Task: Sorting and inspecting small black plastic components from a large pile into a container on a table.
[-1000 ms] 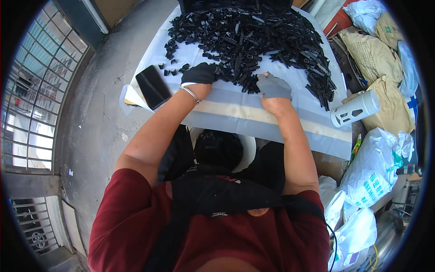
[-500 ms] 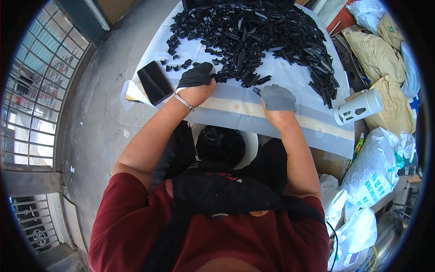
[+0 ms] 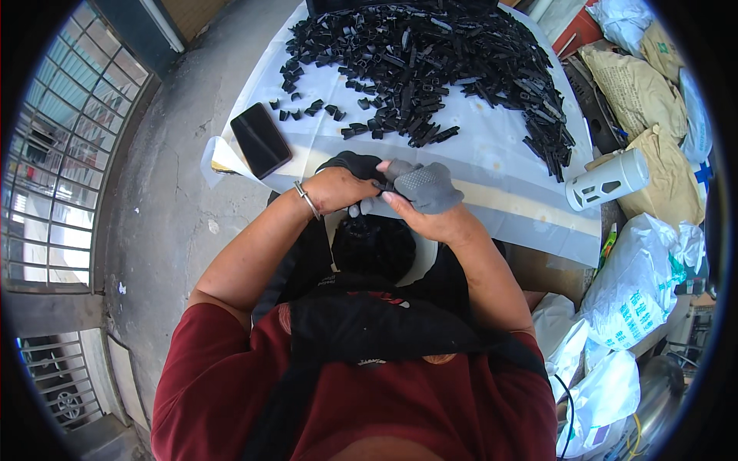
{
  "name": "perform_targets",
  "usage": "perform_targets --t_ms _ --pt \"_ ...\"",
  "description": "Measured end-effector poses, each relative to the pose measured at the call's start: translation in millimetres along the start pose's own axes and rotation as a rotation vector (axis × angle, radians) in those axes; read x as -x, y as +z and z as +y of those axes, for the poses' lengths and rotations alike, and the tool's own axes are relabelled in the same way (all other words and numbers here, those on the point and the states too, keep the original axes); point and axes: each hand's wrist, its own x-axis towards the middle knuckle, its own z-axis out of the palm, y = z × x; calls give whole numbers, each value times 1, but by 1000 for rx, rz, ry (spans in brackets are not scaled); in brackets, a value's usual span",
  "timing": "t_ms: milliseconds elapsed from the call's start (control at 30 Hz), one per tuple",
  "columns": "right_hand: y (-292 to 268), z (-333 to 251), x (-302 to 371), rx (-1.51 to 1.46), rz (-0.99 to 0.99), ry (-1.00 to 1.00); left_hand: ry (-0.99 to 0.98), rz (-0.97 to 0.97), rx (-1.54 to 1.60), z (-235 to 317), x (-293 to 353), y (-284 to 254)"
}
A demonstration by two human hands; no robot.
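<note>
Left hand and right hand pinched narrow on what looked like a small black piece, mostly hidden, near the bucket; a slack fingertip could have dropped it there.

Grey floor between a barred window at left and a white-covered table, bright daylight outside.

Soft daylight prevails, with strong fisheye edge distortion.
</note>
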Motion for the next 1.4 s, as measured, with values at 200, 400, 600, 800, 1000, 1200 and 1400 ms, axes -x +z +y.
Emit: perform_targets --t_ms 200,400,600,800,1000,1200,1400 --pt "8 -5 13 185 -18 -59 616 23 422 -49 -8 37" --pt "23 -20 14 166 172 -86 212 188 954 -17 5 62" --pt "-6 -20 18 308 133 -27 234 428 335 -17 18 37" --pt "-8 -19 25 272 80 -35 453 391 178 -16 18 32" --pt "-10 -25 25 472 -58 -26 477 441 142 -12 16 36" --pt "13 -25 27 581 12 -121 401 508 -9 3 19 54" --pt "25 -14 27 283 -4 -16 413 379 -73 -10 17 35"
